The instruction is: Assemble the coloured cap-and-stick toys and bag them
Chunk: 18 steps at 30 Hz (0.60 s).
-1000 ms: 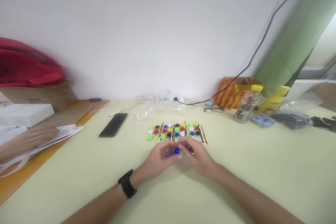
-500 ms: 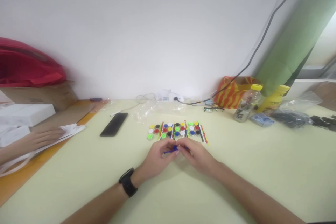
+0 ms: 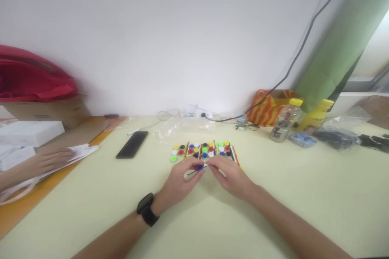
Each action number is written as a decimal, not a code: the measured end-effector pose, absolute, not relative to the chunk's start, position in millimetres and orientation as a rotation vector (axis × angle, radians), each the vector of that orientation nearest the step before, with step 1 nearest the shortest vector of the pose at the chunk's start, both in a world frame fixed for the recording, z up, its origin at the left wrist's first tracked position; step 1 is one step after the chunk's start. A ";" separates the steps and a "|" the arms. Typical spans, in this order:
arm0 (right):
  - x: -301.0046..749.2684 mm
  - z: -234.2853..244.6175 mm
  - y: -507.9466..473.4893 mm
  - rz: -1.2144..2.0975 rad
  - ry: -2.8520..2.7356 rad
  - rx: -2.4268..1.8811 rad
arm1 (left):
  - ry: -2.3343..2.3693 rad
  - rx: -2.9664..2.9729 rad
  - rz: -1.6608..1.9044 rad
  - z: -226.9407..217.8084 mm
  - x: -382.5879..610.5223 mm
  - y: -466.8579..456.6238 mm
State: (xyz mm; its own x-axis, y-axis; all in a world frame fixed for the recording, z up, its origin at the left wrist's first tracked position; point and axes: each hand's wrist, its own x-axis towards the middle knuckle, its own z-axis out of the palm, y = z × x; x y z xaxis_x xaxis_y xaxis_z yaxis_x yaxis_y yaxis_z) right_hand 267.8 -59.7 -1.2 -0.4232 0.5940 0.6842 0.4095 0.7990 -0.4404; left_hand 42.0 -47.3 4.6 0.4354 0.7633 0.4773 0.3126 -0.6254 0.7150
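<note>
My left hand, with a black watch on its wrist, pinches a small blue piece between thumb and fingers. A thin dark blue stick slants out below those fingers. My right hand is closed with its fingertips on the stick's other end, close to the left fingertips. Just beyond both hands stand rows of small round pots with coloured lids. Thin coloured sticks lie between and beside the rows. My fingers hide part of the blue piece and the nearest pots.
Left of the pots lies a black phone. At the right are glasses, a clear bottle, a yellow bottle and a blue packet. Another person's hand rests at far left. Clear plastic wrap lies behind.
My right hand has shifted slightly right, opening a small gap between the fingertips. The blue stick now tilts more steeply, and the blue piece has moved slightly left and up.
</note>
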 end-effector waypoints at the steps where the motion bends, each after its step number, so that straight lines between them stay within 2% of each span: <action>1: 267.7 -0.9 -59.1 0.258 -2.068 -0.742 | 0.911 2.148 1.107 4.3 42.2 -47.0; 12: 266.3 14.8 -59.8 0.695 -1.834 -0.838 | 0.900 1.950 1.066 3.1 44.6 -46.7; 18: 266.3 11.1 -58.3 0.644 -1.845 -0.839 | 0.907 1.904 1.062 1.0 45.3 -46.9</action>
State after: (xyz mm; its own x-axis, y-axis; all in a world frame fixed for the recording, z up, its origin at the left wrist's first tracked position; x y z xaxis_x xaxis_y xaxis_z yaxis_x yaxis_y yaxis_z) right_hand 266.3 -58.3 11.1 -0.2899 0.7803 0.5542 0.2660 0.6219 -0.7365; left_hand 45.3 -46.9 1.0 0.4017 0.8463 0.3498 0.2132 -0.4580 0.8630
